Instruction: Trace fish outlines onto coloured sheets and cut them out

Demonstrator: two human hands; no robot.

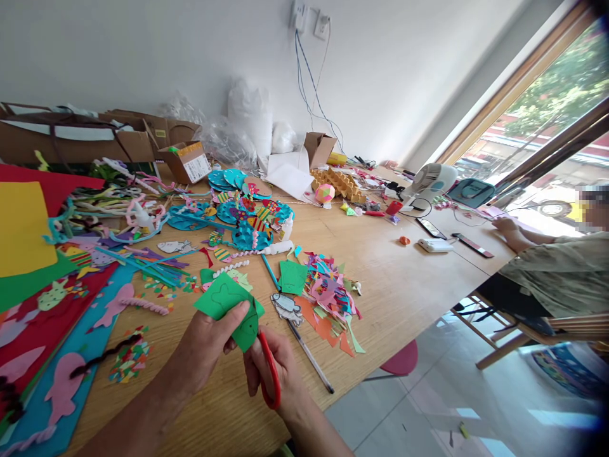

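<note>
My left hand point(214, 333) pinches a piece of green paper point(223, 298) between thumb and fingers. A fish shape is drawn on the paper in dark lines. In my right hand point(283, 362) are red-handled scissors point(272, 374), my fingers through the loops. Their blades are at the paper's right edge, mostly hidden by the paper and my hand. Just beyond lie a second green paper piece point(292, 278) and a white-and-grey fish cutout point(287, 309). A pen point(311, 358) lies to the right of my right hand.
A heap of colourful paper scraps point(328, 285) lies right of centre. Coloured sheets point(90, 317) with pink fish cutouts cover the left side. Further back are pipe cleaners, blue decorated discs point(190, 216), cardboard boxes point(185, 162) and a white fan point(431, 181). A person point(547, 273) sits at the right.
</note>
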